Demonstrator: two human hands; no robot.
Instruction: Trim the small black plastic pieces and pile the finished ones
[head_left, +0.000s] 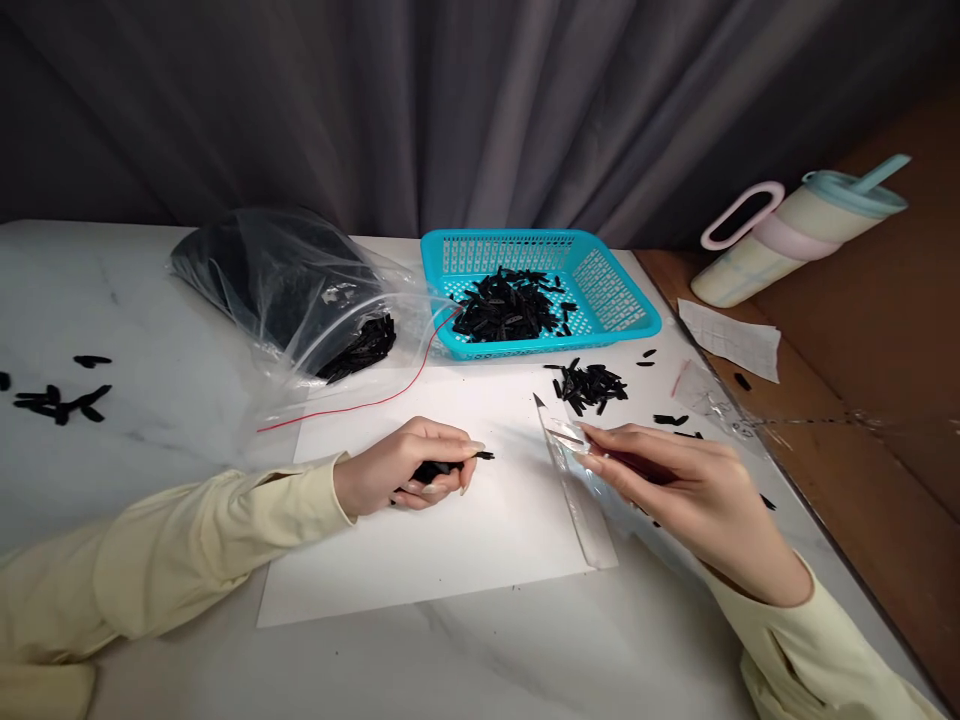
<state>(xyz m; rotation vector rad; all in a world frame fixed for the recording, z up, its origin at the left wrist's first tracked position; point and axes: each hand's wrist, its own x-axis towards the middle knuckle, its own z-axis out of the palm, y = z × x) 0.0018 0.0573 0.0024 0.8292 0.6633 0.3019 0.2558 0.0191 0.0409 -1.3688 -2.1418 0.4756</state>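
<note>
- The blue basket holds a heap of black pieces; the clear bag, lying open-mouthed toward the paper, holds more.
- A small pile lies on the table just before the basket; strays lie far left. A cup lies on its side at right.
- The left hand is closed around a bunch of pieces over the white paper, their tips pointing right.
- The right hand pinches a small clear pouch, its long axis running away from the person, toward the basket.

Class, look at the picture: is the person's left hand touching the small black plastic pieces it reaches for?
Touching. The head view shows the left hand closed around small black plastic pieces, with one tip poking out past the fingertips.
</note>
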